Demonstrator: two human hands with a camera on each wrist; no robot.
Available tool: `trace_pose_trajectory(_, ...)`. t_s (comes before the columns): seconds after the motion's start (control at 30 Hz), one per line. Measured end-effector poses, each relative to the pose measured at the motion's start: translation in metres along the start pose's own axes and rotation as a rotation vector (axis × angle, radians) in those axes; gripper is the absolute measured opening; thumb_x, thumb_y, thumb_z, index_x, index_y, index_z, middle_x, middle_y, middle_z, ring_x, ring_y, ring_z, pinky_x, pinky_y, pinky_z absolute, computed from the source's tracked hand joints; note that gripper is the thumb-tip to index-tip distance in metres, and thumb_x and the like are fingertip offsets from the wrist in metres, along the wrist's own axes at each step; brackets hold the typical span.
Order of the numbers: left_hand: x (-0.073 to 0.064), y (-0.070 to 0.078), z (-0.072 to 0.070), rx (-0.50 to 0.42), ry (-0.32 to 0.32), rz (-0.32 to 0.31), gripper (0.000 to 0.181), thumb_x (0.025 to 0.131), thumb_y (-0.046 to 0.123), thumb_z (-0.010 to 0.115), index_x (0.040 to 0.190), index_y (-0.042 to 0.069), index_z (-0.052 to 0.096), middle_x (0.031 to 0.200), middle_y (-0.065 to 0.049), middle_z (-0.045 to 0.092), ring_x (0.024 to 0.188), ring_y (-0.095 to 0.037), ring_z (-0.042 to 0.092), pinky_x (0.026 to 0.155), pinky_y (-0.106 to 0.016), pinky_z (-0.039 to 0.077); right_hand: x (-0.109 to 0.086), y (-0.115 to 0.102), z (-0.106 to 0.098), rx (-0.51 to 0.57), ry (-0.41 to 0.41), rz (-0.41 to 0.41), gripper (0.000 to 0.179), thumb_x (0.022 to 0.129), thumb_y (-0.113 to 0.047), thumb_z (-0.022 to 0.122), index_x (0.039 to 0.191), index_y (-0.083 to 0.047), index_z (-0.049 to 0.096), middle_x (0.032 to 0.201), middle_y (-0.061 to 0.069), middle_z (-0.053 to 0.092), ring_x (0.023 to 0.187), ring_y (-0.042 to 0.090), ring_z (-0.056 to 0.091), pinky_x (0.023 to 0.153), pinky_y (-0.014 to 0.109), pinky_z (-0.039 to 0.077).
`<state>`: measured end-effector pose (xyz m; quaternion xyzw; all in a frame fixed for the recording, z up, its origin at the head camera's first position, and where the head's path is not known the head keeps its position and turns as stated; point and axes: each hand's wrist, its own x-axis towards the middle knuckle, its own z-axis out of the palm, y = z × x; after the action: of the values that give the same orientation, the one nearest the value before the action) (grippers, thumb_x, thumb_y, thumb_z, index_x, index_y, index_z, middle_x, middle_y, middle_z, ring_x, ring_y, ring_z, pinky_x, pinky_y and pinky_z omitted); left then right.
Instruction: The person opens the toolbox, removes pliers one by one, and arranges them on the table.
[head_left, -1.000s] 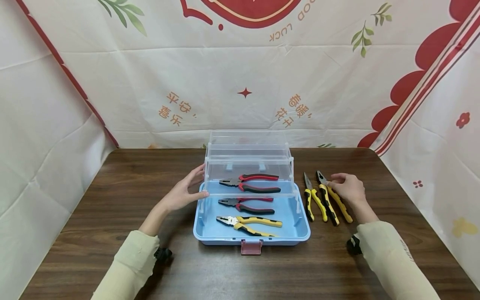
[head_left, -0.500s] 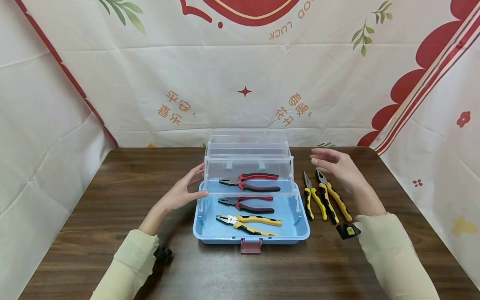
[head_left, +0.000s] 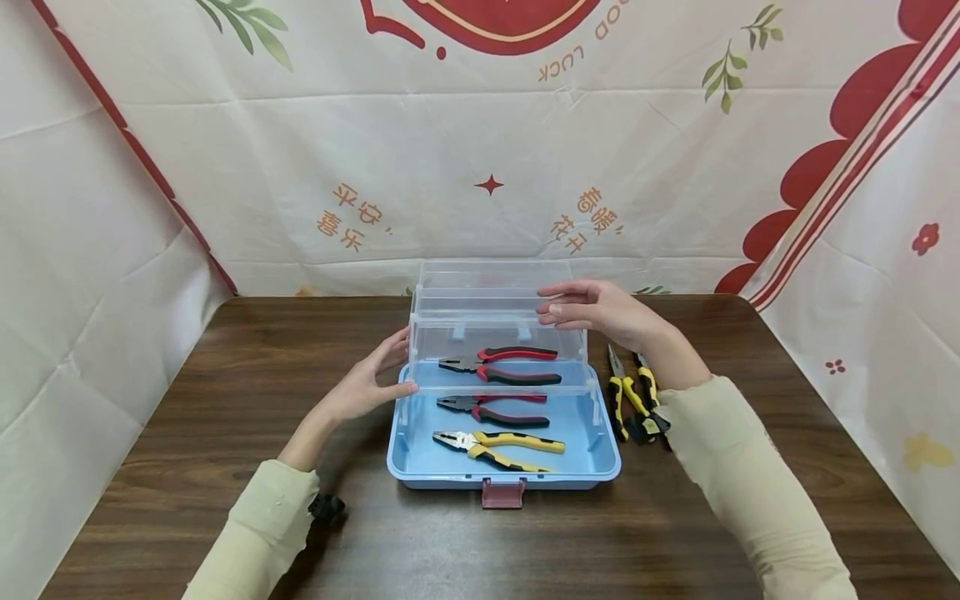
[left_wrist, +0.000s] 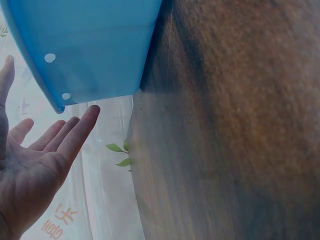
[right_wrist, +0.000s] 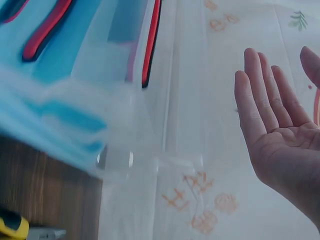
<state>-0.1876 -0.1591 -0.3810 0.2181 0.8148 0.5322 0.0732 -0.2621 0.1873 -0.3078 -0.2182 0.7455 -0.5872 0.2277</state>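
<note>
My left hand [head_left: 367, 385] is at the left side of a blue toolbox [left_wrist: 95, 50], its thumb at the edge and its other fingers straight alongside. Over the back right of the box, my right hand [head_left: 607, 315] has its fingers stretched out, holding nothing. In the right wrist view that palm [right_wrist: 285, 145] faces the clear plastic trays [right_wrist: 145, 120]. Inside the box, one above the other, are red-and-black pliers [head_left: 517, 378], a second red-and-black pair [head_left: 513, 422] and yellow-and-black pliers [head_left: 517, 439], all with their heads to the left.
Right of the box lie yellow-and-black needle-nose pliers [head_left: 616, 387] and another yellow-and-black pair [head_left: 647, 383], the latter mostly hidden by my right arm. A pink latch [head_left: 502, 494] hangs at the box front. A printed white cloth [head_left: 480, 133] rises behind the wooden table [head_left: 435, 550].
My right hand has lifted off the yellow-and-black pliers on the right and moved left and back over the clear trays. My left hand has stayed at the box.
</note>
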Motion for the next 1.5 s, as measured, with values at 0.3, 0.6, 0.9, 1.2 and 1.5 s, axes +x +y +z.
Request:
trace_pose_trajectory(0.3,0.0,0.0,0.0,0.006,-0.004,0.002,0.076,0.082,0.01,0.063,0.141,0.009,0.015,0.138,-0.021,0.025,0.123,-0.038,0.026,0.093,-0.055,0.027,0.024,0.002,0.028,0.021,-0.125,0.038,0.045,0.086,-0.017,0.059,0.123,0.003,0.045,0.114,0.019,0.055,0.106,0.033,0.05,0.089,0.044,0.038)
trace_pose_trajectory(0.6,0.006,-0.026,0.0,0.027,0.009,0.008,0.078,0.081,0.02,0.065,0.141,0.019,0.016,0.139,-0.013,0.027,0.124,-0.03,0.029,0.093,-0.05,0.03,0.04,0.011,0.051,-0.081,-0.217,0.047,0.045,0.086,-0.015,0.058,0.124,0.005,0.045,0.117,0.019,0.053,0.107,0.027,0.05,0.09,0.04,0.038)
trace_pose_trajectory(0.9,0.007,-0.035,0.0,0.028,0.015,0.02,0.079,0.08,0.025,0.066,0.141,0.022,0.016,0.139,-0.01,0.028,0.124,-0.028,0.03,0.093,-0.048,0.031,0.05,0.021,0.055,-0.195,-0.208,0.081,0.04,0.086,-0.018,0.058,0.123,-0.003,0.049,0.118,0.012,0.053,0.105,0.022,0.05,0.089,0.036,0.039)
trace_pose_trajectory(1.2,0.004,-0.021,0.0,0.01,0.007,0.017,0.078,0.081,0.015,0.065,0.141,0.014,0.015,0.138,-0.018,0.026,0.124,-0.036,0.027,0.093,-0.055,0.027,0.057,0.023,0.059,-0.228,-0.297,0.095,0.042,0.085,-0.015,0.059,0.123,-0.001,0.048,0.124,0.019,0.046,0.109,0.021,0.048,0.091,0.036,0.038)
trace_pose_trajectory(1.5,-0.001,0.001,0.0,0.008,0.004,0.005,0.076,0.081,0.008,0.064,0.14,0.006,0.015,0.137,-0.023,0.026,0.123,-0.039,0.027,0.092,-0.055,0.028,0.061,0.022,0.063,-0.27,-0.318,0.117,0.042,0.084,-0.01,0.06,0.122,0.002,0.048,0.114,0.016,0.054,0.102,0.02,0.052,0.087,0.034,0.041)
